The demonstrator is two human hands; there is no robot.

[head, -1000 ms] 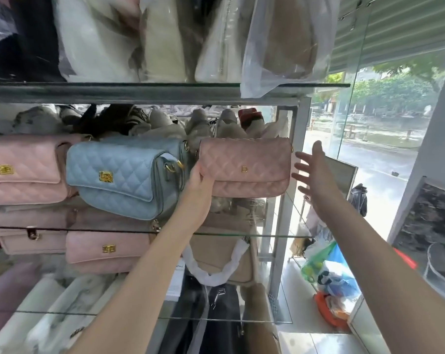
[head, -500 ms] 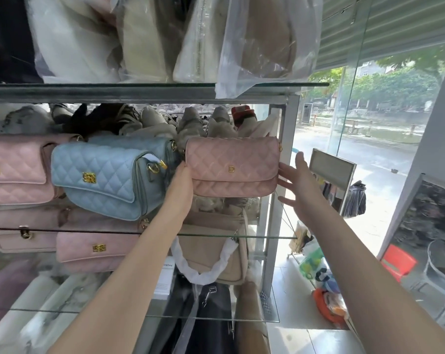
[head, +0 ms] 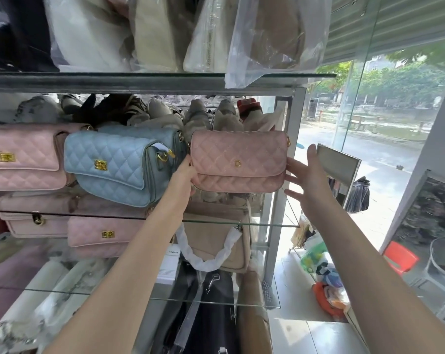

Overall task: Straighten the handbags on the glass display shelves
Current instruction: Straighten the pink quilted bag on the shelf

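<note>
The left hand is curled round the lower left end of the dusty-pink quilted bag, fingers tucked behind it, thumb side at the front edge. The right hand is spread wide, fingertips touching or just off the bag's right end; it holds nothing. The bag sits level at the right end of the middle glass shelf, front flap w/ a small gold D facing out, hard against the metal post.

Handling, as a guess: small, padded, prob. light & empty, so it should shift w/ little force. Quilted faux leather looks soft, not slippery, & the flap gives under pressure, so better to press on both ends or the base than on the flap. The gold chain fittings at the top corners could snag the neighbour. The shelf is glass, so slide rather than drop.

Count on this shelf front row: 1 dusty-pink bag in hand, 1 blue quilted bag just beside it, tilted w/ its right end turned forward, 1 pale pink bag at left, partly cut off. Below the shelf: 2 more pink bags & 1 beige bag w/ a wrapped handle. The top shelf holds several bags in plastic, no. unclear.
</note>
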